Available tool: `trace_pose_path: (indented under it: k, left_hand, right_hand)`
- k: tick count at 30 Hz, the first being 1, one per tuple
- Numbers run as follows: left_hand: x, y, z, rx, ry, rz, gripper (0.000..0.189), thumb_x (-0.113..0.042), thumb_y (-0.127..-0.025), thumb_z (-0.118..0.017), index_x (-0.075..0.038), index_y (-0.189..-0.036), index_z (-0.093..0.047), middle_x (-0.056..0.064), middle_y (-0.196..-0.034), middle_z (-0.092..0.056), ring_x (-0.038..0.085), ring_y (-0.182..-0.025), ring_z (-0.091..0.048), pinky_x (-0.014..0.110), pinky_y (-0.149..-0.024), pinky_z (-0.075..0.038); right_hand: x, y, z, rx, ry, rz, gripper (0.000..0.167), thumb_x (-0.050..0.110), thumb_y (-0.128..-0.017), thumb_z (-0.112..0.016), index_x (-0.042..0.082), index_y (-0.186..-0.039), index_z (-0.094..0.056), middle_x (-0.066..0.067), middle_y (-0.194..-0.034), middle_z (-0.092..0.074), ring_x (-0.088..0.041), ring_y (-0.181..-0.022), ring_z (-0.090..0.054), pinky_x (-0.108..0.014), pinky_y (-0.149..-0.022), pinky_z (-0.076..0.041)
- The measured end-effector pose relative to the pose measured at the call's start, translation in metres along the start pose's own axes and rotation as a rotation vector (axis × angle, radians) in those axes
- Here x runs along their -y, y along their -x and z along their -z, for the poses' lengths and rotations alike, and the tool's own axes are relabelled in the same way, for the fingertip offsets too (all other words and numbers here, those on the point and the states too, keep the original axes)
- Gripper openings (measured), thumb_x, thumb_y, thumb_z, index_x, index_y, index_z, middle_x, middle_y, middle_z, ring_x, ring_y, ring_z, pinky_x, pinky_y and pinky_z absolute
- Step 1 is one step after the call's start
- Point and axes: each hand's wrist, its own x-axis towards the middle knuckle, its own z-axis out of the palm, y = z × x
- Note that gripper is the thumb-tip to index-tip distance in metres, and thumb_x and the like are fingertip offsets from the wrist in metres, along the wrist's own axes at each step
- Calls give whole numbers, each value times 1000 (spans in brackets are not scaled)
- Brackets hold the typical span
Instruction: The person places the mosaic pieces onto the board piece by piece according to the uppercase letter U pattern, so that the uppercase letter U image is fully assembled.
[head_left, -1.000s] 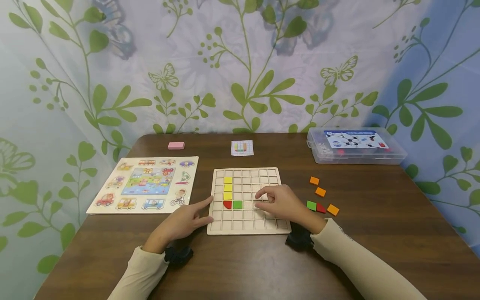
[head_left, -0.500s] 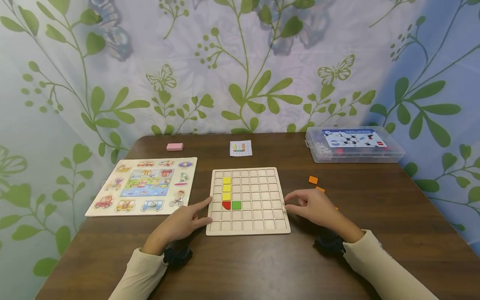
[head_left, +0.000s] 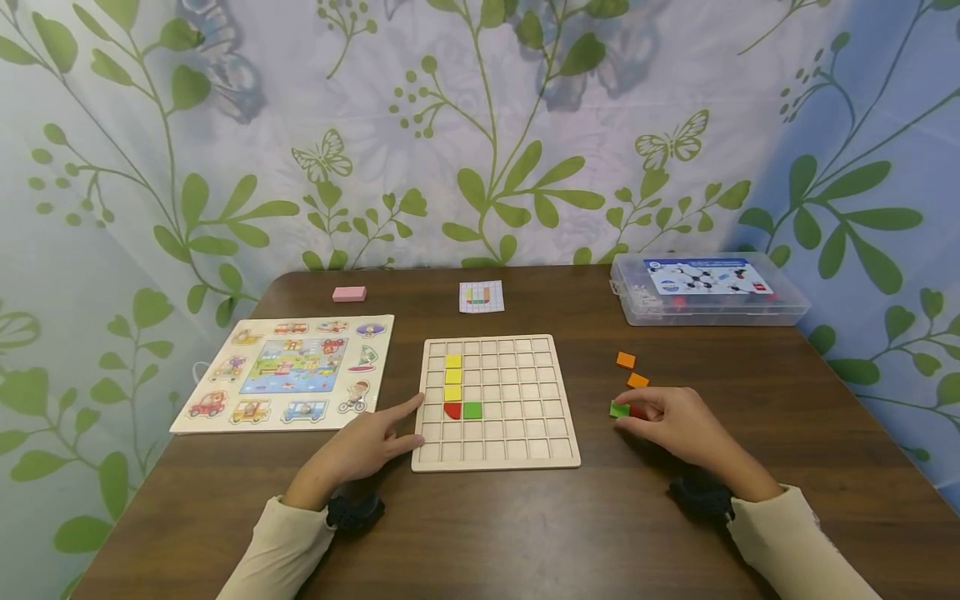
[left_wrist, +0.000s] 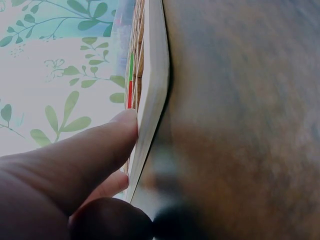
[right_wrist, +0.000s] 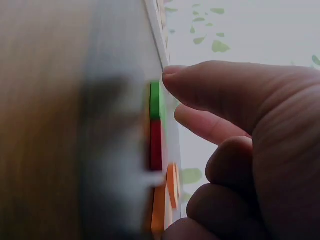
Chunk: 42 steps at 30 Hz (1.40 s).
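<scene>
A wooden grid board (head_left: 517,429) lies mid-table, with yellow square tiles (head_left: 453,377) in a column, a red quarter-round tile (head_left: 453,410) below them and a green square tile (head_left: 472,410) beside the red one. My left hand (head_left: 360,450) touches the board's left edge with spread thumb and forefinger. Right of the board, my right hand (head_left: 675,425) reaches down over a loose green tile (head_left: 618,409), its thumb and forefinger apart on either side of it. Seen from the right wrist, the fingertips are right at that green tile (right_wrist: 155,100). A red tile (right_wrist: 156,145) adjoins it, mostly hidden by the hand in the head view.
Orange tiles (head_left: 626,360) lie beyond the right hand. A pattern card (head_left: 482,297) sits behind the board, a pink block (head_left: 349,294) to its left. A picture puzzle (head_left: 225,367) is at left, a clear plastic case (head_left: 712,312) at back right.
My right hand has moved from over the board rightward to the loose green and red tiles. The left hand stays at the board's edge, and the tiles on the board have not moved.
</scene>
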Motion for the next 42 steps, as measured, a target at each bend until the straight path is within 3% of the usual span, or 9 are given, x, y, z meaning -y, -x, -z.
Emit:
trace_pose_path:
  k: [6,13,29,42]
  left_hand:
    - [0,0,0,0,0,2,68,-41,-100,-67,-24,-160,-39,-3,-61,-45,11,-51,-36,29,-53,-36]
    - [0,1,0,-3,-1,-2,68,-41,-100,-67,-24,-160,-39,-3,-60,-44,10,-51,-36,29,-53,-36]
    - [-1,1,0,7,27,7,68,-39,-100,-67,-23,-160,-39,-4,-59,-42,10,-51,-35,29,-54,-35]
    - [-1,2,1,2,28,2,68,-38,-100,-67,-22,-160,-39,-4,-58,-43,10,-50,-36,29,-54,-36]
  right_hand:
    - [-9,3,4,-20,46,-29,31,29,-86,-85,13,-111,-77,8,-58,-39,-11,-53,-39,-28,-51,-30]
    - [-10,3,3,1,55,-59,35,31,-86,-84,11,-113,-76,6,-59,-40,-14,-54,-40,-29,-51,-29]
    - [-6,3,0,-2,66,-7,22,24,-87,-83,14,-105,-77,9,-56,-37,-9,-51,-35,-26,-51,-27]
    - [1,3,-4,-32,30,-6,24,30,-87,-84,17,-106,-77,9,-57,-36,-10,-51,-35,-27,-49,-28]
